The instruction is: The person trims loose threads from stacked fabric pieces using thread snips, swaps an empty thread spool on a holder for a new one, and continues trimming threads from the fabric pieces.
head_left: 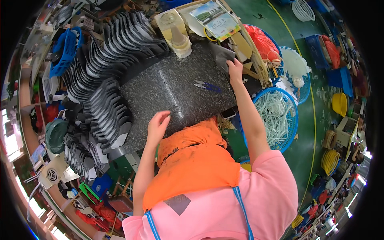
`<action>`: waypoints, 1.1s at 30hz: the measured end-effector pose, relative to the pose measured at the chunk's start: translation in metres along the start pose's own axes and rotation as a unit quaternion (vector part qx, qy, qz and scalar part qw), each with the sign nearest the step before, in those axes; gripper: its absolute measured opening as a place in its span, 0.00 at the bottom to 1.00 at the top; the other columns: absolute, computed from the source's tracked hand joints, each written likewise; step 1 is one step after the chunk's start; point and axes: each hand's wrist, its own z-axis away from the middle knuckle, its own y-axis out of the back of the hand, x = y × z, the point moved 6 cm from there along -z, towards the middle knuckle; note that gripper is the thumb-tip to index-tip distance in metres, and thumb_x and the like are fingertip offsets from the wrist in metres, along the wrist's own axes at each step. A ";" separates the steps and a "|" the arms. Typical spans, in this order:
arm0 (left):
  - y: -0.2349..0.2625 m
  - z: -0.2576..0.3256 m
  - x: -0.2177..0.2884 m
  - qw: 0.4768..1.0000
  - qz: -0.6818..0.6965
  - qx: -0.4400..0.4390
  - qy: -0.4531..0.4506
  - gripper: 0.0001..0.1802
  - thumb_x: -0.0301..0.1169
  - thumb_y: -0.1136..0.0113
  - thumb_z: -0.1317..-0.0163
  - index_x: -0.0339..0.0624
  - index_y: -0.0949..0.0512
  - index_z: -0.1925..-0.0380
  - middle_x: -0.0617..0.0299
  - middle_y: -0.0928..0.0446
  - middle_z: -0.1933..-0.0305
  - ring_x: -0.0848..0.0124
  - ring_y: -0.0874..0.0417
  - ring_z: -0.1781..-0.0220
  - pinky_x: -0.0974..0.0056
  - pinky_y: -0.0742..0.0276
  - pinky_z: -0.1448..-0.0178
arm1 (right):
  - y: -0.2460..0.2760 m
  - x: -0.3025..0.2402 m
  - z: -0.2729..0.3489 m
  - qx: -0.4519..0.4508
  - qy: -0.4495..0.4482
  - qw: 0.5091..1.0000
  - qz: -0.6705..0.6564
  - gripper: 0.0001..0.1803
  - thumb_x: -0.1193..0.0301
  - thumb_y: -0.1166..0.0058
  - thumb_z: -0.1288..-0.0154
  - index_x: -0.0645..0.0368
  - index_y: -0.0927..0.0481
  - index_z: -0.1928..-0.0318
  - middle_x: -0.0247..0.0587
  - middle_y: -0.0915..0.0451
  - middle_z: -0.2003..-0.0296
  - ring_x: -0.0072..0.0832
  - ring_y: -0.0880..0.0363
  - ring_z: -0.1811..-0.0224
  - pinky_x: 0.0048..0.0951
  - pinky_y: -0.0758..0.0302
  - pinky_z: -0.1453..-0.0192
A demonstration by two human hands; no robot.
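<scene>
My right hand grips a dark grey piece of sheet material at the far right corner of the speckled black tabletop. Its fingers are closed on the piece's edge. Over the near edge of the top, my left hand is held with fingers loosely stretched and nothing visible in them. Thread snips with blue handles lie on the tabletop, between my two hands. At the back stands a pot with a brush-like, crusted top, apparently in a yellowish container.
Long overlapping rows of black and grey cut pieces line the tabletop's left side. To the right are a wooden-edged ledge with a picture card, a blue basket of white strips, and a red bag. An orange apron covers my lap.
</scene>
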 end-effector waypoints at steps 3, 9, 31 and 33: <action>-0.035 -0.037 0.034 0.981 0.181 -0.062 0.013 0.20 0.31 0.46 0.38 0.38 0.30 0.47 0.55 0.27 0.46 0.64 0.28 0.42 0.63 0.33 0.40 | 0.007 -0.033 0.047 0.019 0.042 0.996 -0.072 0.17 0.76 0.50 0.47 0.63 0.23 0.54 0.44 0.25 0.72 0.34 0.25 0.65 0.27 0.30 0.58; -0.062 -0.078 0.060 0.744 0.656 -0.092 0.087 0.22 0.42 0.47 0.38 0.41 0.29 0.49 0.56 0.27 0.46 0.62 0.25 0.46 0.57 0.30 0.41 | -0.050 -0.145 0.149 -0.325 0.300 0.897 0.003 0.18 0.74 0.41 0.51 0.63 0.23 0.56 0.41 0.26 0.71 0.34 0.24 0.61 0.31 0.28 0.57; -0.023 -0.061 0.033 0.680 0.727 -0.012 0.093 0.32 0.51 0.47 0.41 0.39 0.32 0.44 0.51 0.31 0.41 0.56 0.32 0.38 0.50 0.41 0.33 | -0.025 -0.156 0.096 -0.053 0.409 0.896 0.163 0.07 0.77 0.55 0.44 0.62 0.23 0.67 0.44 0.24 0.65 0.41 0.28 0.57 0.38 0.34 0.49; -0.039 -0.062 0.024 0.683 0.719 -0.030 0.129 0.29 0.49 0.47 0.40 0.40 0.31 0.46 0.53 0.29 0.43 0.57 0.30 0.40 0.50 0.39 0.34 | -0.034 -0.169 0.156 -0.156 0.483 0.841 0.187 0.04 0.76 0.51 0.50 0.59 0.24 0.72 0.39 0.25 0.66 0.40 0.27 0.54 0.39 0.32 0.48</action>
